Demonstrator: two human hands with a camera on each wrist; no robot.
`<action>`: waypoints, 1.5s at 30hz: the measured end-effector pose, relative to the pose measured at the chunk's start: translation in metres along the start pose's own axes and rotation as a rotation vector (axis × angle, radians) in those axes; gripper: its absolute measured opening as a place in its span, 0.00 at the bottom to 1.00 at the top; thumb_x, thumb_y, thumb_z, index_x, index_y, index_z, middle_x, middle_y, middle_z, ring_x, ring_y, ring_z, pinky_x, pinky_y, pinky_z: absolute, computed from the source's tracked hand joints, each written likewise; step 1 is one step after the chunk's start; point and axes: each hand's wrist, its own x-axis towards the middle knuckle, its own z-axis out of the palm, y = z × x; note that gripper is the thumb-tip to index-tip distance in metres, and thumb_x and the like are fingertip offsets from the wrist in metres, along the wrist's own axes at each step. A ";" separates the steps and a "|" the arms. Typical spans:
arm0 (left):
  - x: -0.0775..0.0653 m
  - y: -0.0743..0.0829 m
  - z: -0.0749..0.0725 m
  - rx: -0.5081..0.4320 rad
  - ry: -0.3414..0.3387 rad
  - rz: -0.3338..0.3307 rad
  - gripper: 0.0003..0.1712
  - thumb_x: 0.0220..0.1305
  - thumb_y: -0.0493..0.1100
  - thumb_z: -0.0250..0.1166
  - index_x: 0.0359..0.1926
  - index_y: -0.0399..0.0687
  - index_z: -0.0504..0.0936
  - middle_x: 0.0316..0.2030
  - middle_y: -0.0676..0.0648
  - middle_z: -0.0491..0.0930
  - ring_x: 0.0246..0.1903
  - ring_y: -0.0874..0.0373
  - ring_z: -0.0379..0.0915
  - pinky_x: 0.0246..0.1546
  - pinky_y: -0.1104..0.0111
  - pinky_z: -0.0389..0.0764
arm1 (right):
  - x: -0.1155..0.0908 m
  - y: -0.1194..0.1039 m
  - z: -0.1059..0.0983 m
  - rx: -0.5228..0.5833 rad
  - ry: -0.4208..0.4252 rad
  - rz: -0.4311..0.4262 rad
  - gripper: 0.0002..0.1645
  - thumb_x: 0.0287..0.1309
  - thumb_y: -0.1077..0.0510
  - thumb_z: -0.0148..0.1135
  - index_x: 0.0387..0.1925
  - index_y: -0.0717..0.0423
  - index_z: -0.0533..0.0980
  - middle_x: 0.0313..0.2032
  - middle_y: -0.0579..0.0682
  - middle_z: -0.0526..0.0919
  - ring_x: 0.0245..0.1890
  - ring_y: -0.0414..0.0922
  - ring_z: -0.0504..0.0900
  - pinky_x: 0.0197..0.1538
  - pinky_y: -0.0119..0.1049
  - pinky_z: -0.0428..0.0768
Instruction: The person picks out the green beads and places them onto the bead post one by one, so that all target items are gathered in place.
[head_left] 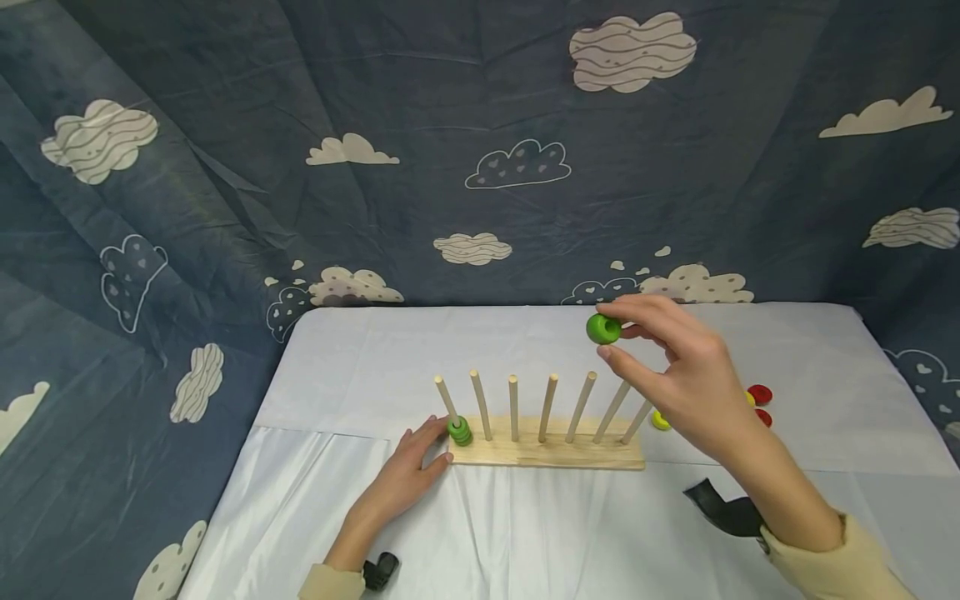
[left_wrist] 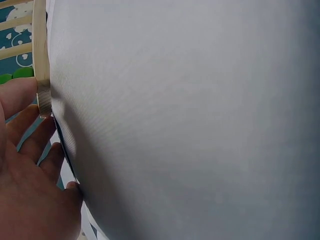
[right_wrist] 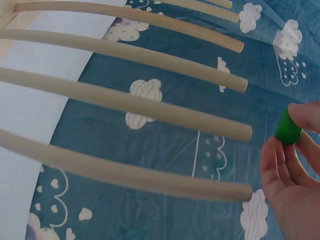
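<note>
Between thumb and fingertips my right hand (head_left: 675, 367) pinches a green ring (head_left: 603, 329), its hole partly showing, held up above the right end of a wooden peg rack (head_left: 540, 454). In the right wrist view the same green ring (right_wrist: 288, 128) is near the tips of the rack's pegs (right_wrist: 190, 120). The rack has a row of several upright pegs; green rings (head_left: 460, 432) are stacked at the bottom of the leftmost one. My left hand (head_left: 408, 467) touches the rack's left end with extended fingers, as the left wrist view also shows at the wooden base (left_wrist: 42, 60).
Right of the rack lie red rings (head_left: 760, 394) and yellow rings (head_left: 660, 420), partly hidden behind the right hand. A white cloth (head_left: 337, 358) covers the table. A dark cloud-print curtain (head_left: 420, 100) hangs behind it. Black straps (head_left: 723, 508) are at both wrists.
</note>
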 end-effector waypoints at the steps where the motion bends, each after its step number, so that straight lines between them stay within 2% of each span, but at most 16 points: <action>1: 0.000 0.000 0.000 -0.001 0.000 -0.003 0.31 0.72 0.47 0.60 0.72 0.54 0.65 0.70 0.52 0.64 0.73 0.56 0.47 0.73 0.52 0.42 | 0.001 -0.001 0.001 0.002 -0.008 -0.008 0.35 0.42 0.73 0.77 0.55 0.56 0.80 0.52 0.47 0.80 0.48 0.37 0.77 0.53 0.22 0.75; 6: 0.000 0.001 0.000 -0.006 -0.003 -0.011 0.31 0.72 0.48 0.60 0.73 0.55 0.64 0.71 0.53 0.63 0.73 0.56 0.47 0.73 0.52 0.41 | 0.004 -0.003 0.004 0.007 -0.044 -0.027 0.34 0.44 0.73 0.76 0.56 0.55 0.79 0.52 0.45 0.80 0.48 0.39 0.78 0.53 0.23 0.75; 14: 0.000 0.002 -0.002 -0.008 -0.014 -0.019 0.31 0.72 0.47 0.60 0.73 0.54 0.64 0.71 0.52 0.62 0.74 0.56 0.46 0.73 0.52 0.40 | 0.011 -0.006 0.011 -0.045 -0.110 -0.007 0.32 0.47 0.69 0.76 0.56 0.53 0.79 0.52 0.42 0.81 0.48 0.40 0.79 0.54 0.22 0.74; 18: 0.000 0.001 -0.002 0.004 -0.003 0.001 0.31 0.72 0.46 0.59 0.73 0.51 0.64 0.70 0.49 0.64 0.73 0.53 0.48 0.73 0.49 0.41 | 0.014 -0.008 0.015 -0.042 -0.141 -0.012 0.31 0.47 0.69 0.76 0.55 0.52 0.79 0.52 0.41 0.80 0.49 0.39 0.79 0.53 0.21 0.74; 29: 0.000 -0.001 0.000 0.004 0.002 0.014 0.32 0.72 0.47 0.59 0.73 0.49 0.63 0.70 0.47 0.64 0.73 0.52 0.48 0.73 0.49 0.42 | 0.021 -0.015 0.028 -0.001 -0.203 0.021 0.30 0.51 0.69 0.73 0.56 0.49 0.78 0.54 0.39 0.79 0.49 0.37 0.80 0.52 0.29 0.79; 33: 0.000 0.000 0.000 0.004 0.001 0.013 0.32 0.72 0.46 0.60 0.73 0.49 0.63 0.70 0.47 0.64 0.73 0.52 0.48 0.73 0.49 0.42 | 0.024 -0.018 0.033 0.028 -0.213 0.001 0.29 0.52 0.68 0.73 0.56 0.49 0.78 0.54 0.39 0.79 0.49 0.37 0.80 0.52 0.34 0.80; 40: 0.000 0.002 -0.001 0.009 -0.006 -0.010 0.31 0.72 0.47 0.59 0.73 0.51 0.64 0.70 0.50 0.64 0.73 0.54 0.47 0.73 0.51 0.41 | 0.028 -0.022 0.043 0.078 -0.246 -0.049 0.29 0.53 0.71 0.71 0.56 0.50 0.78 0.55 0.39 0.79 0.52 0.37 0.79 0.54 0.37 0.79; 45: 0.001 0.001 -0.001 0.016 -0.017 -0.011 0.31 0.72 0.47 0.59 0.73 0.51 0.64 0.71 0.51 0.63 0.73 0.55 0.47 0.73 0.52 0.41 | 0.031 -0.023 0.049 0.114 -0.250 -0.078 0.29 0.52 0.72 0.70 0.55 0.49 0.78 0.55 0.40 0.80 0.50 0.39 0.80 0.53 0.39 0.80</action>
